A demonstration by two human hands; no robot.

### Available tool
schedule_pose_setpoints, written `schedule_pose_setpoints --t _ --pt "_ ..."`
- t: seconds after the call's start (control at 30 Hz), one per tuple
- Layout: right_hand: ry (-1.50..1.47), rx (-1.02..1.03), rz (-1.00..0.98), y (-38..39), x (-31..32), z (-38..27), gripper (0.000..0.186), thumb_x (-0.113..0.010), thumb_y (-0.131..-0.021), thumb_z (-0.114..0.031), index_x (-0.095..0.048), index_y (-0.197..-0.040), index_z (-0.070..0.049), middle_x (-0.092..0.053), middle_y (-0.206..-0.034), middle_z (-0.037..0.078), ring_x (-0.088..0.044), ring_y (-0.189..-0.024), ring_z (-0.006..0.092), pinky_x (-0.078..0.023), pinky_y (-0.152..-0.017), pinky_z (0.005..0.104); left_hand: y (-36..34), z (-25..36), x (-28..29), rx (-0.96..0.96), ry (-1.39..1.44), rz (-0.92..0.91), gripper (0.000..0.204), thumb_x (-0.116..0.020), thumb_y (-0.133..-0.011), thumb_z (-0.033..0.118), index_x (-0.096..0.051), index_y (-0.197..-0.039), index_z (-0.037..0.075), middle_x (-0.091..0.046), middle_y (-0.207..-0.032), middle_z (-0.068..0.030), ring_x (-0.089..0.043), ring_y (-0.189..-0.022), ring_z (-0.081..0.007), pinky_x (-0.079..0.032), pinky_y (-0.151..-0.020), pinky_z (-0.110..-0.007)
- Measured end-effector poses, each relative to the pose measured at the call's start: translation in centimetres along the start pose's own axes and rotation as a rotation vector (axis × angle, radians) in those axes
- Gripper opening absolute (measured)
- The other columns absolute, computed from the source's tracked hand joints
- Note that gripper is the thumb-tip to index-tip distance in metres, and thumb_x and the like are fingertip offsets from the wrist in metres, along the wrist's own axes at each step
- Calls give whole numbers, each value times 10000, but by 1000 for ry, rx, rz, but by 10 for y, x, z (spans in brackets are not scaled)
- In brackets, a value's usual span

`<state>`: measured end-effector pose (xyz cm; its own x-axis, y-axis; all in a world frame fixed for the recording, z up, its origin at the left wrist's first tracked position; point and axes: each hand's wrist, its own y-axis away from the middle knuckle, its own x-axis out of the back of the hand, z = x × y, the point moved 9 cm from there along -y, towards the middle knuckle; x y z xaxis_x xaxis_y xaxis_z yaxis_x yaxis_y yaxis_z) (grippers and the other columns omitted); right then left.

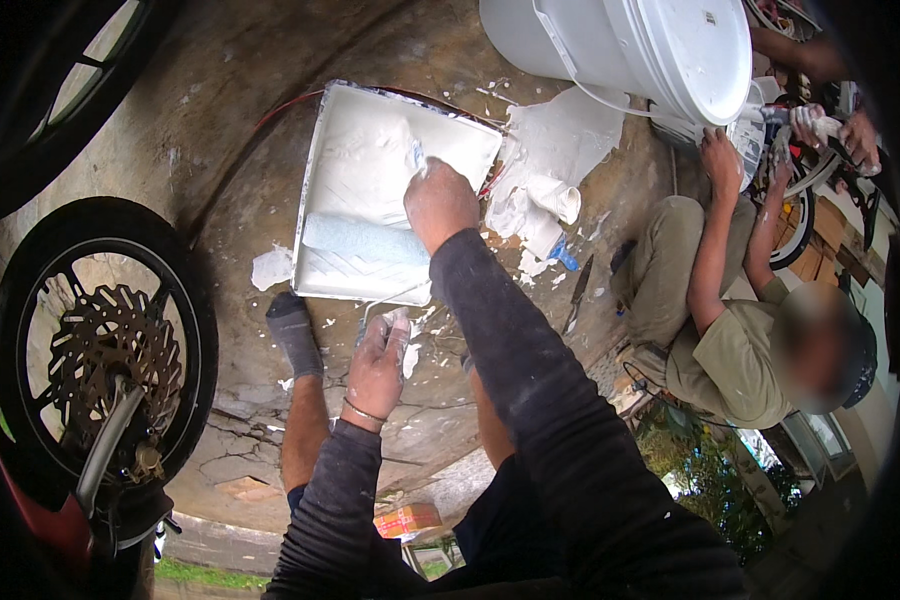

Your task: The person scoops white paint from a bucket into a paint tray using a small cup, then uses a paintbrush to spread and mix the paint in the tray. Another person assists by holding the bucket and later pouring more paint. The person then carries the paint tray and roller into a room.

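Note:
A white paint tray (316,130) full of white paint lies on the stained floor in front of me. A paint roller (365,240) with a pale blue-white sleeve rests across its near part, and its wire frame runs out over the near edge. My left hand (378,362), smeared with paint, is closed by the roller's handle, which is partly hidden by the fingers. Over the right side of the tray, my right hand (442,207) is closed on a small white piece with blue marks (418,155); its lower part is hidden in the fist.
A large white bucket (580,45) stands at the far right, beside white scraps (560,140) and a crumpled white cup (553,197). A knife-like blade (579,295) lies on the floor. Another person (740,350) crouches at right. A motorcycle wheel (105,340) stands at left.

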<state>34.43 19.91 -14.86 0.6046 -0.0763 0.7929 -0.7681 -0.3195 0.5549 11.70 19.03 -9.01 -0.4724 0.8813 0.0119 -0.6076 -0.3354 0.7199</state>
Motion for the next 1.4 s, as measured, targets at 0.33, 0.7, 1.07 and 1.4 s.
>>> schedule_pose_setpoints --t 0.33,0.7,1.07,1.4 --pt "278 87 -21 18 11 22 278 -542 -848 -156 -645 -1065 -17 -656 -846 195 -639 -852 357 -517 -764 443 3 0 2 -42 33 50 351 -490 -997 299 -582 -1062 -33 -615 -877 -206 -584 -789 -317 -458 -737 -358" --pt "56 27 -70 8 1 19 314 -563 -838 -177 -655 -1085 -8 -674 -925 225 -648 -903 380 -510 -830 440 1 8 -2 33 0 -5 365 -469 -1005 300 -569 -1122 -31 -623 -952 -220 -600 -885 -345 -460 -768 -367" --pt "-83 193 -23 -1 -9 -10 227 -546 -831 -156 -666 -929 9 -660 -828 240 -643 -799 403 -515 -764 467 3 10 -4 0 -7 1 374 -482 -1001 320 -584 -1101 -25 -628 -945 -195 -593 -878 -322 -454 -794 -343" --pt "30 38 -65 17 -3 15 240 -541 -830 -159 -655 -961 6 -663 -873 231 -637 -852 393 -509 -797 470 3 6 5 -61 -56 41 361 -487 -999 317 -586 -1029 -29 -588 -834 -184 -547 -761 -291 -444 -737 -345"
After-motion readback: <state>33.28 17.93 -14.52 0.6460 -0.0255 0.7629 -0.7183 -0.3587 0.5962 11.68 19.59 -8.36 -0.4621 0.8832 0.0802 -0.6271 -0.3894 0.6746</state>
